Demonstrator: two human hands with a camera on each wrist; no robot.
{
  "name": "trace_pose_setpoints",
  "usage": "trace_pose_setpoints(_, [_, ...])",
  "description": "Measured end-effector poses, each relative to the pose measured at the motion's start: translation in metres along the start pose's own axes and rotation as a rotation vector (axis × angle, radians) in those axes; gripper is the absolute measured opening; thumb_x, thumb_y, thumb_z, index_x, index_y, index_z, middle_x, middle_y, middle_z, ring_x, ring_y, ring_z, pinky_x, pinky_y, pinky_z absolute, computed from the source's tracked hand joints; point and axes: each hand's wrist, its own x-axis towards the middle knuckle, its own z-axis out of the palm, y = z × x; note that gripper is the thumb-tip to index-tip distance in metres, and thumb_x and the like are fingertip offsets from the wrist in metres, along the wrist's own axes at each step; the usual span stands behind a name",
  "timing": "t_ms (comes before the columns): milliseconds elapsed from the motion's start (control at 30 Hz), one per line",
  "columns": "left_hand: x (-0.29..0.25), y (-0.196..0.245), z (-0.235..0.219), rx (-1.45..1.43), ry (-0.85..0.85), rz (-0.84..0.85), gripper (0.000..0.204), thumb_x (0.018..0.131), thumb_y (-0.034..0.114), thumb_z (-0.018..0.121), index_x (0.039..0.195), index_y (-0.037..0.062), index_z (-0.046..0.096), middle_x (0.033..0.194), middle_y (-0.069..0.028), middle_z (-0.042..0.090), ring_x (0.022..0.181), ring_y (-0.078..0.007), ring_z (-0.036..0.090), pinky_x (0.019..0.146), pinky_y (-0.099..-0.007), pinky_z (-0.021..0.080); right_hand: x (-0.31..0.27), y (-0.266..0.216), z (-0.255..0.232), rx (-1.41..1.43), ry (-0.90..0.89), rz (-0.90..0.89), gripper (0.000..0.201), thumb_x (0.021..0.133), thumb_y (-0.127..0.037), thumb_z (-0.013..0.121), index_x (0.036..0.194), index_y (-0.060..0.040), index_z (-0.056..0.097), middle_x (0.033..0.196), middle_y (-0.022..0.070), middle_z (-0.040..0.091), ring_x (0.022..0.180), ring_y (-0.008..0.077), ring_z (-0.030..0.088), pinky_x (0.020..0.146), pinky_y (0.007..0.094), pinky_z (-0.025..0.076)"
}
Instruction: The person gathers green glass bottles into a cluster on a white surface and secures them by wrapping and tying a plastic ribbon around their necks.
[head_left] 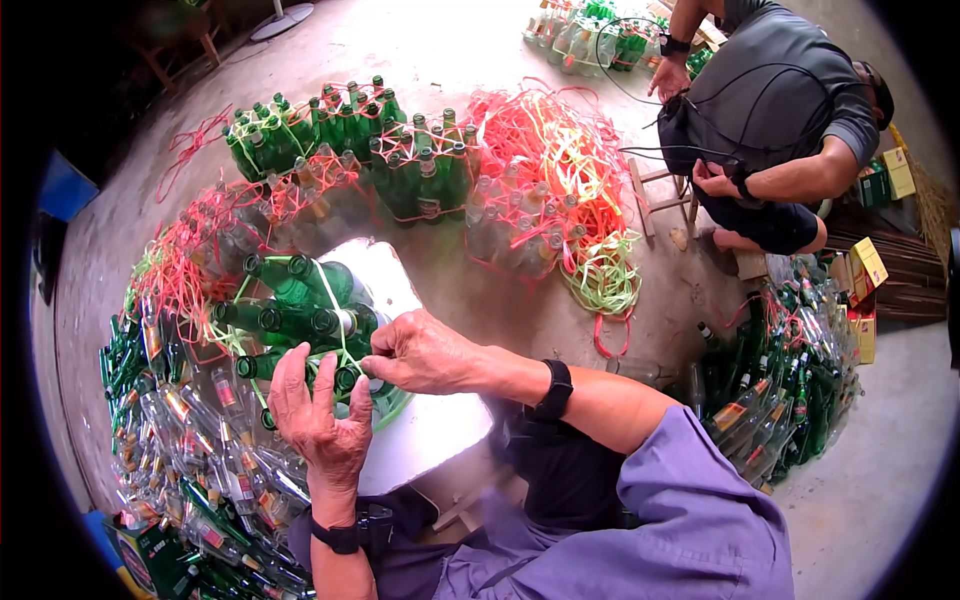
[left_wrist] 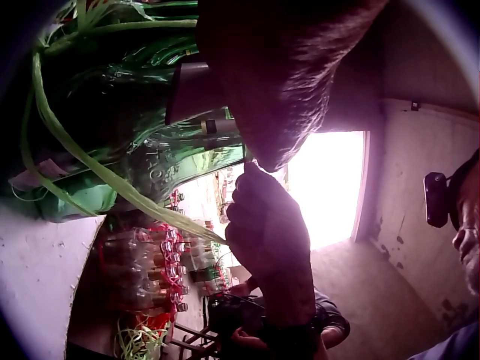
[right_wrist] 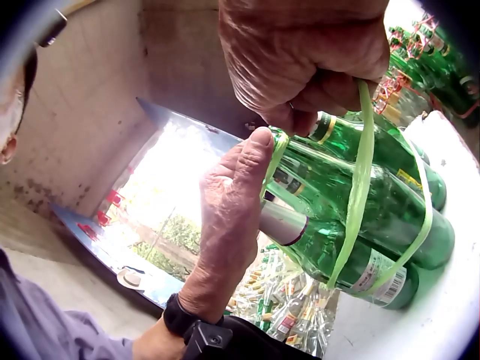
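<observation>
A bundle of green glass bottles stands on a white board, with a pale green plastic strap round the bottles and across their necks. My right hand grips a length of this strap at the near right side of the bundle, its fingers curled. From there the strap runs taut down the bottles in the right wrist view. My left hand rests against the nearest bottle necks with fingers spread and mostly straight. Its thumb lies beside the strap at a neck.
Strapped bottle bundles stand beyond the board, next to a heap of red and yellow straps. Loose bottles pile up at left, more at right. Another person bends near a wooden stool at the upper right.
</observation>
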Motion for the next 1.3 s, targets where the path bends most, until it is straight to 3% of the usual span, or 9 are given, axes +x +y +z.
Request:
trace_pose_setpoints(433, [-0.0002,-0.0009,-0.0001,0.005,-0.003,0.007,0.039,0.087,0.039,0.068,0.106,0.0046,0.068,0.124,-0.0165,0.059,0.114,-0.0365,0.055,0.096,-0.0471,0.042,0.0009,0.0013,0.0013,-0.013,0.019,-0.018,0.03,0.084,-0.015,0.064,0.064,0.0048,0.052,0.053,0.0173,0.042,0.047,0.0196,0.039,0.049,0.0392,0.037])
trace_pose_setpoints(500, [-0.0002,-0.0009,-0.0003,0.005,-0.005,0.007,0.04,0.087,0.039,0.068,0.106,0.0046,0.068,0.124,-0.0165,0.059,0.114,-0.0365,0.055,0.096,-0.047,0.042,0.0013,-0.0029,-0.0001,-0.015,0.011,0.011,0.028,0.077,-0.014,0.061,0.059,0.0048,0.052,0.054,0.0238,0.049,0.05,0.0378,0.051,0.052,0.0461,0.042])
trace_pose_setpoints(733, [-0.0003,-0.0013,-0.0002,-0.002,-0.003,0.007,0.04,0.087,0.04,0.068,0.105,0.0043,0.069,0.124,-0.0164,0.059,0.114,-0.0365,0.055,0.095,-0.0468,0.043,0.0006,-0.0005,0.0023,-0.046,0.036,-0.024,0.028,0.077,-0.014,0.061,0.059,0.0044,0.052,0.055,0.0235,0.05,0.051,0.0388,0.052,0.053,0.0465,0.042])
trace_pose_setpoints(800, [-0.0004,-0.0013,-0.0006,0.0,-0.003,0.007,0.04,0.087,0.04,0.068,0.105,0.0042,0.069,0.124,-0.0163,0.059,0.114,-0.0364,0.055,0.095,-0.0467,0.043,0.0005,0.0015,0.0034,-0.035,0.04,-0.033,0.031,0.083,-0.014,0.065,0.063,0.0047,0.05,0.053,0.0185,0.043,0.046,0.0221,0.038,0.049,0.0402,0.038])
trace_pose_setpoints(1033, [-0.0005,-0.0007,0.0003,-0.001,0.001,0.002,0.039,0.085,0.038,0.069,0.105,0.0042,0.069,0.124,-0.0163,0.059,0.114,-0.0359,0.055,0.095,-0.0465,0.043,-0.0001,0.0013,0.0021,-0.047,0.039,-0.044,0.031,0.083,-0.014,0.064,0.063,0.0047,0.051,0.053,0.0184,0.044,0.046,0.0216,0.039,0.049,0.0399,0.038])
trace_pose_setpoints(1300, [-0.0004,0.0003,0.0019,0.003,0.012,0.013,0.038,0.087,0.037,0.068,0.105,0.004,0.068,0.123,-0.0165,0.059,0.113,-0.036,0.056,0.095,-0.0469,0.043,0.0007,0.0059,0.0025,-0.055,0.044,-0.087,0.031,0.083,-0.015,0.065,0.062,0.0044,0.051,0.055,0.0208,0.046,0.046,0.0281,0.042,0.05,0.0424,0.039])
